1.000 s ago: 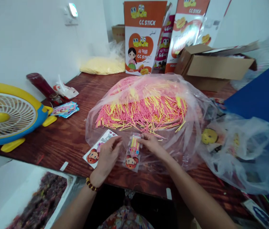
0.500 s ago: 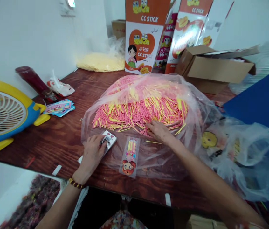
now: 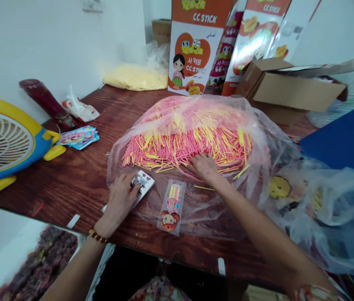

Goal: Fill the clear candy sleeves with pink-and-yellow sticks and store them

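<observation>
My left hand (image 3: 121,198) rests at the table's front left, thumb on top, closed on a flat white pack printed with dark red hearts (image 3: 145,180). My right hand (image 3: 205,168) reaches into the front of a big heap of thin pink and yellow sticks (image 3: 177,146). Its fingers are bent round some sticks, with the tips partly hidden among them. A clear plastic bag (image 3: 221,223) lies under and over the heap. Between my hands is a small clear sachet (image 3: 170,209) with a cartoon face, holding several sticks. One loose yellow stick (image 3: 203,187) lies near my right wrist.
A yellow and blue fan (image 3: 35,150), a dark red bottle (image 3: 47,100), a tissue pack (image 3: 81,110) and printed sachets (image 3: 79,137) stand left. Behind are printed cartons (image 3: 192,54), an open cardboard box (image 3: 296,92) and a yellow-filled bag (image 3: 136,77). Crumpled plastic bags (image 3: 327,209) lie right.
My right hand has moved slightly farther into the heap, and its fingers are more bent. The left hand stays on the white pack. The view has shifted slightly.
</observation>
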Motion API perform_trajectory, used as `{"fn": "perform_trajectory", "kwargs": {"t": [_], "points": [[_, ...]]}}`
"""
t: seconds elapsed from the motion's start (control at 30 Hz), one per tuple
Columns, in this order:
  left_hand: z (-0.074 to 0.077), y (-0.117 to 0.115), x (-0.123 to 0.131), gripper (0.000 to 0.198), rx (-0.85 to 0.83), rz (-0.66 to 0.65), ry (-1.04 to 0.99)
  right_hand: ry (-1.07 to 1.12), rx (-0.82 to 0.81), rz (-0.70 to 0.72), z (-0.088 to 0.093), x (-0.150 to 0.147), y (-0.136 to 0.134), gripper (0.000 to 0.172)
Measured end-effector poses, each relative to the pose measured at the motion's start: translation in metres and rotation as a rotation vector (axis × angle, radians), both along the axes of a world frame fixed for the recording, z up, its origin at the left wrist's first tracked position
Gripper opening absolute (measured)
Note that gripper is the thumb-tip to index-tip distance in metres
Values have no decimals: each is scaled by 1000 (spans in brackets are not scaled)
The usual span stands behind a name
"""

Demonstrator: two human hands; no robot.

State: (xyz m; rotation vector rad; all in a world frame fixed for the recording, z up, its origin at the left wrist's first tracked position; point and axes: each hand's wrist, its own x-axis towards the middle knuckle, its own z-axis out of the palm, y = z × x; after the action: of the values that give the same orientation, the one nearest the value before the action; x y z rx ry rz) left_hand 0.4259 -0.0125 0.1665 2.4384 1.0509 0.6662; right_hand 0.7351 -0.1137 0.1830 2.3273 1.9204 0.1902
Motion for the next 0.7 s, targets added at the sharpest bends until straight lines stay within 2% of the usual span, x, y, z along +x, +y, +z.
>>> {"fn": "perform_trajectory", "kwargs": {"t": [0.13, 0.23, 0.43, 0.6, 0.7], "points": [[-3, 0, 0, 35, 0, 17, 26, 5, 29, -50, -5, -10, 11, 37], [-4, 1, 0, 37, -2, 36, 59, 13, 37, -96, -9, -18, 16, 30], [-6, 10, 3, 35, 36, 57, 158, 72, 19, -154, -14, -24, 15, 27], [-8, 11, 3, 29, 72, 52, 145, 277, 5, -210, -13, -16, 7, 27], [-7, 8, 3, 30, 93, 66, 121, 481, 98, -219, -16, -7, 0, 24]]}}
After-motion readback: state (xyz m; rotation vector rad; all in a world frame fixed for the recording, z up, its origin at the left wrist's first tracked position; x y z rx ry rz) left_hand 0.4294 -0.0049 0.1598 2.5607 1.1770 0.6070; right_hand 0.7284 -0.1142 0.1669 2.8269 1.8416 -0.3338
